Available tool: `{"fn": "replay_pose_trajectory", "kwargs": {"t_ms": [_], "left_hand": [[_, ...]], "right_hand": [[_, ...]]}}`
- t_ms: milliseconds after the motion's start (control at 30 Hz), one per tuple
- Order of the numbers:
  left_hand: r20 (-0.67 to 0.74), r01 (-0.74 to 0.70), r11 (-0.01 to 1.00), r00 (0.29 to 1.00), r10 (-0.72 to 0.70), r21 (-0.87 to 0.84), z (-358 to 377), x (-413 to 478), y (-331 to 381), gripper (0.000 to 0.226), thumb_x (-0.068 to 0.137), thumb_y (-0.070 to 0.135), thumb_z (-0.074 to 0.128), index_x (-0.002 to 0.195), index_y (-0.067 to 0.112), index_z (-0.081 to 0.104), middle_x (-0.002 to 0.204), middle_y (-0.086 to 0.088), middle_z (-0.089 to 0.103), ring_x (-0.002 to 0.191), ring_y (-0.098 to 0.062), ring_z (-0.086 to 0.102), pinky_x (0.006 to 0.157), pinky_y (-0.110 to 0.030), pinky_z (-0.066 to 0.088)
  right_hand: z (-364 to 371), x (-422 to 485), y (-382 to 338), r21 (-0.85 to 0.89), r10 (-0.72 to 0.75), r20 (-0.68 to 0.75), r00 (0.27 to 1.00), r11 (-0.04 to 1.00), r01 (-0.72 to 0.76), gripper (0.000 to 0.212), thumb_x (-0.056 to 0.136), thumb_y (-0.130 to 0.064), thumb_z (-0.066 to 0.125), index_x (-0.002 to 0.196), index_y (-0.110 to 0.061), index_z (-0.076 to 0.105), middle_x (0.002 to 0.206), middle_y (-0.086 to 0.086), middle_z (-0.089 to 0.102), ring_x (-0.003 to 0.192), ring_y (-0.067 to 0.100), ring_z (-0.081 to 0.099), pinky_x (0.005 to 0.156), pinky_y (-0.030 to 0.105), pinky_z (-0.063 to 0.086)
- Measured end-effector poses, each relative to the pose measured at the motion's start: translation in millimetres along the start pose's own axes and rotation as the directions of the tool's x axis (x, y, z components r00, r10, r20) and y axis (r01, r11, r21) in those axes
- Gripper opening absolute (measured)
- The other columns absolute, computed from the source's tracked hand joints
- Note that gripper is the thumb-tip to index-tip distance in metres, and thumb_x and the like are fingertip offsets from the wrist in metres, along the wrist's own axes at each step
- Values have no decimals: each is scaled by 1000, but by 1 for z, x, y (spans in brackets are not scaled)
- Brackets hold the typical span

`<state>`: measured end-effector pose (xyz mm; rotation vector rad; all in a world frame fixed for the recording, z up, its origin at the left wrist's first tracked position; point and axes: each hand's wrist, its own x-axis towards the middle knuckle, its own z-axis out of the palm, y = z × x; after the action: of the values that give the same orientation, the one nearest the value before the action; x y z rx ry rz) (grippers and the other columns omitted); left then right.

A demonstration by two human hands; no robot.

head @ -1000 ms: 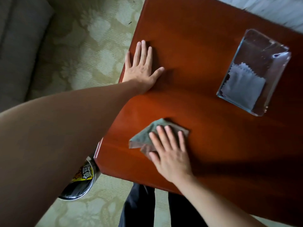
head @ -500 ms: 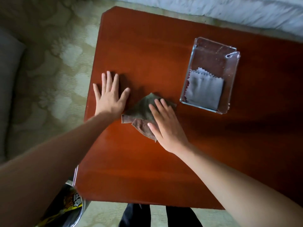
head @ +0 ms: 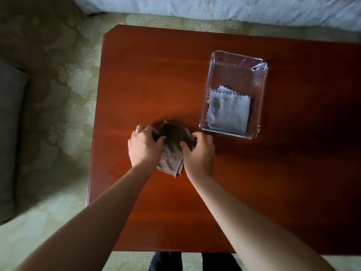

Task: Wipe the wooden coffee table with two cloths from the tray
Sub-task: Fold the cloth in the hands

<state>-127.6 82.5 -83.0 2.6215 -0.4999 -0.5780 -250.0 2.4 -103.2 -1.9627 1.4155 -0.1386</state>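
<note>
A crumpled brown cloth lies near the middle of the reddish wooden coffee table. My left hand grips its left side with curled fingers, and my right hand grips its right side the same way. The cloth's lower corner hangs out between my wrists. To the right stands a clear tray holding a folded grey cloth in its near half.
A pale patterned carpet surrounds the table. A grey cushion sits at the left edge, and a white marbled surface runs along the top. Dark trouser legs show below the table's near edge.
My left hand left the bare tabletop and closed on the cloth. My right hand went from pressing it flat to gripping it. The cloth is now bunched between both hands.
</note>
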Motion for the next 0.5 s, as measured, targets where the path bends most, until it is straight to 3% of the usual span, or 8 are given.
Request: {"fn": "replay_pose_trajectory", "kwargs": {"t_ms": [100, 200, 267, 333, 400, 500], "left_hand": [[39, 107, 989, 994, -104, -98, -4, 1, 6, 19, 85, 27, 79, 87, 14, 65, 81, 2, 62, 80, -24, 60, 69, -29, 41], [106, 181, 955, 981, -159, -236, -10, 1, 7, 19, 82, 26, 83, 83, 15, 67, 77, 4, 65, 77, -23, 64, 66, -33, 51], [133, 220, 917, 974, -186, -332, -15, -2, 13, 18, 80, 24, 85, 79, 18, 68, 77, 1, 68, 74, -21, 65, 59, -30, 50], [145, 216, 887, 975, -171, -409, -22, -5, 29, 18, 79, 23, 86, 77, 20, 68, 75, 0, 68, 70, -18, 62, 56, -28, 46], [161, 203, 845, 977, -140, -495, -29, -6, 55, 19, 79, 21, 87, 76, 20, 68, 73, -2, 68, 67, -17, 62, 56, -31, 48], [193, 192, 774, 977, -93, -603, -31, 1, 106, 20, 78, 18, 87, 76, 19, 68, 69, 2, 68, 66, -16, 63, 60, -35, 52]], "right_hand": [[3, -5, -4, -19, -34, 6, 999, 999, 34, 12, 95, -25, 73, 97, -14, 68, 103, 5, 63, 103, 29, 58, 83, 44, 50], [-8, -8, 2, 91, -73, 41, 996, 993, 69, 17, 96, -27, 69, 87, -16, 59, 79, 6, 67, 77, 33, 64, 63, 46, 49], [-24, -10, 3, 173, -111, 21, 994, 979, 106, 19, 97, -28, 68, 86, -16, 58, 70, 2, 67, 63, 27, 65, 55, 48, 49], [-47, -7, 1, 263, -125, -18, 992, 957, 126, 16, 98, -21, 71, 87, -14, 61, 72, -5, 68, 62, 9, 65, 54, 35, 51], [-70, 6, 0, 369, -83, -21, 996, 926, 85, 18, 98, -16, 72, 85, -14, 60, 73, -9, 65, 63, 2, 63, 56, 23, 48], [-106, 42, 3, 456, -41, -46, 998, 888, 57, 18, 96, -30, 69, 87, -17, 61, 78, -2, 68, 72, 16, 68, 65, 47, 56]]}}
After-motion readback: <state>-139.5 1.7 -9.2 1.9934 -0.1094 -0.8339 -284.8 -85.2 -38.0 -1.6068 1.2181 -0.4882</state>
